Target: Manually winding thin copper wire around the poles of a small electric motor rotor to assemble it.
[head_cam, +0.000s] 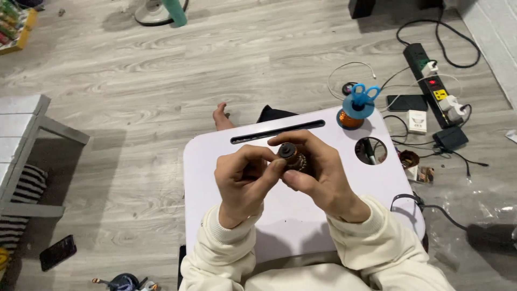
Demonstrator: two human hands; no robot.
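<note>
1. Both hands are up over the white plastic lap worktop (pixel 215 226), cream knit sleeves (pixel 377 237) at the bottom of the shot.
2. The left hand (pixel 242 180) and right hand (pixel 318 172) share one small dark cylindrical part with a coppery wound body (pixel 291 157); each grip is closed around it, fingertips pinching from both sides, just above the worktop.
3. Further back there's a long dark slot (pixel 277 131) and a round cup hole (pixel 371 150).
4. At the far right corner sits an orange spool with a blue cap (pixel 355 110).
5. Beyond, on the grey wood floor (pixel 161 70): a black power strip (pixel 431 81) and a black phone (pixel 406 102).
</note>
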